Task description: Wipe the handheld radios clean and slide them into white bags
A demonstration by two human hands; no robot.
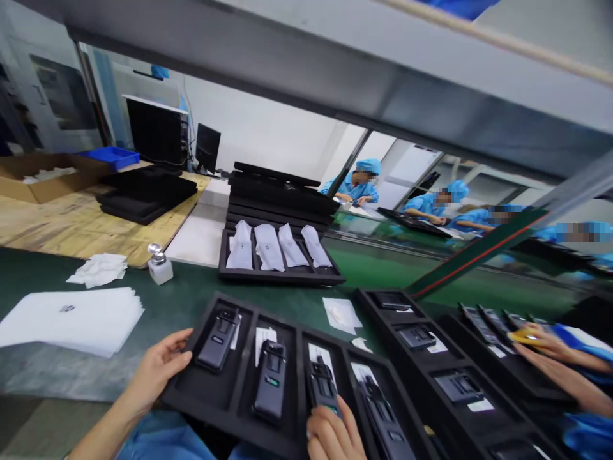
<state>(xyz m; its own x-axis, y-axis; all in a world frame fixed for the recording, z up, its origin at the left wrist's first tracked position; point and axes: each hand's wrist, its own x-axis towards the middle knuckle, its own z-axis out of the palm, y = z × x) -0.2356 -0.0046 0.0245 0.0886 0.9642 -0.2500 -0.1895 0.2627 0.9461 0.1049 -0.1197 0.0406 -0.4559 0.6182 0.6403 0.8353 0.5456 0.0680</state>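
In the head view, the left hand (156,370) grasped the black foam tray (287,377) by its left end at the desk's (191,300) near edge, partly overhanging; the right hand (335,434) clasped the third handheld device (322,383). The tray could tip. The devices lay lengthwise, tops toward the far edge.
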